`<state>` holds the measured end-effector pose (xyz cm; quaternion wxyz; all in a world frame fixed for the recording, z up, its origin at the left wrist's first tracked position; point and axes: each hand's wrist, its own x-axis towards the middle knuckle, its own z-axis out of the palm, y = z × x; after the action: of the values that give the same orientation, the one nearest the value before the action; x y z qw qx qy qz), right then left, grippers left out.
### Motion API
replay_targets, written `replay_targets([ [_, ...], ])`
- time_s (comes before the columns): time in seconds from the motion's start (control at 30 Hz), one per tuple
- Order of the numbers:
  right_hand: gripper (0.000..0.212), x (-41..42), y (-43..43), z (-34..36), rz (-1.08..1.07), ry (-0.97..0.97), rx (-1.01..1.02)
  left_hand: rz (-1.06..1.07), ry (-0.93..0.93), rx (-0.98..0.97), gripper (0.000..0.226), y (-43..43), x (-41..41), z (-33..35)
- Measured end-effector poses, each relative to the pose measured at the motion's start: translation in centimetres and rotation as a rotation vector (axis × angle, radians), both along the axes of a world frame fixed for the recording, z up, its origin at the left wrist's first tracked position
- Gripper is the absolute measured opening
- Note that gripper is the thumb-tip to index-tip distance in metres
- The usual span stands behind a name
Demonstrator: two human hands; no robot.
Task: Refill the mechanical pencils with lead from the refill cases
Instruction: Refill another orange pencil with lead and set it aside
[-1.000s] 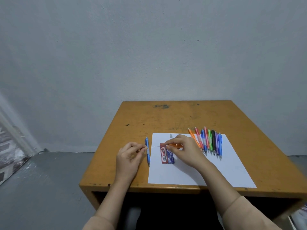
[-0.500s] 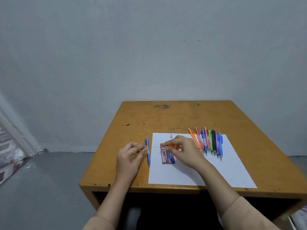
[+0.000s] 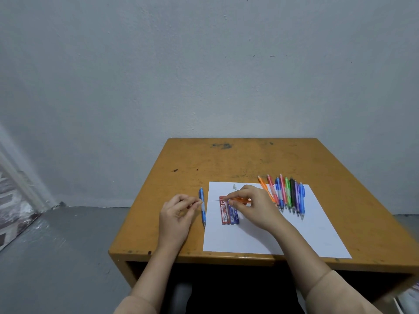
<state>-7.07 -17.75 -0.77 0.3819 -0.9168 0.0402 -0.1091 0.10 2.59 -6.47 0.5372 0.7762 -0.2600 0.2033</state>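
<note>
My right hand [image 3: 254,207] holds an orange mechanical pencil [image 3: 240,199] level above the white paper [image 3: 272,236], its open end pointing left. My left hand [image 3: 179,211] pinches a thin lead [image 3: 210,200] that runs from its fingertips to the pencil's end. Under the pencil lie a red refill case [image 3: 224,211] and a blue refill case [image 3: 234,215], side by side. A blue pencil [image 3: 202,206] lies on the wood just left of the paper. Several coloured pencils [image 3: 286,196] lie in a row at the paper's back right.
A small pale cap [image 3: 234,186] sits on the paper behind my right hand. The wooden desk [image 3: 238,159] stands against a grey wall; its front edge is near my forearms. Grey floor lies to the left.
Both hands stay almost where they were; my right hand and the orange pencil have edged slightly left toward the lead held by my left hand.
</note>
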Motion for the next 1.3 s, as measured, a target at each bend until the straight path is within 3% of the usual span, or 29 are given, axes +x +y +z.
replay_targets([
  [1.0, 0.022, 0.05, 0.81, 0.31, 0.01, 0.003, -0.052, 0.068, -0.115, 0.108, 0.01, -0.29, -0.13, 0.04],
  [1.3, 0.028, 0.12, 0.95, 0.31, -0.031, 0.003, -0.07, 0.077, -0.159, 0.139, 0.016, -0.35, -0.11, 0.08],
])
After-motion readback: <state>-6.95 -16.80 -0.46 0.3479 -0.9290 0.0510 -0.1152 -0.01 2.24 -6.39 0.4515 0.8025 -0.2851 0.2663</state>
